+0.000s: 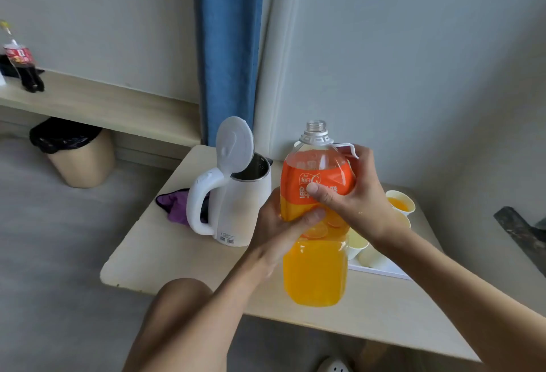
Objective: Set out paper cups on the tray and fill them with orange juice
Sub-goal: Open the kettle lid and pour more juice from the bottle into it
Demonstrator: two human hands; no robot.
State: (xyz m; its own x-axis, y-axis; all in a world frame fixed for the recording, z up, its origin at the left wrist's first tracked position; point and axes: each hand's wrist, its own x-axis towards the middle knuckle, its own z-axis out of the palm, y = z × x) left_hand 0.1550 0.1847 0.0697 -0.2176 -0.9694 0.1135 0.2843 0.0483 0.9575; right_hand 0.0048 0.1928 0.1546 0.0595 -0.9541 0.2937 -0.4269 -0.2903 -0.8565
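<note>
A large orange juice bottle [315,271] with an orange label and no cap stands upright in the air over the table, held by both hands. My left hand [280,229] grips its middle from the left. From the right, my right hand [351,194] wraps around the label, thumb in front. Behind the bottle, a white tray [384,271] carries several paper cups. One cup [400,201] at the far right holds orange juice; other cups [359,243] are partly hidden by the bottle and my right arm.
A white electric kettle [236,194] with its lid raised stands on the light wooden table [177,253], a purple cloth [174,204] behind it. A bin [76,153] sits on the floor at left below a shelf with a cola bottle [22,61].
</note>
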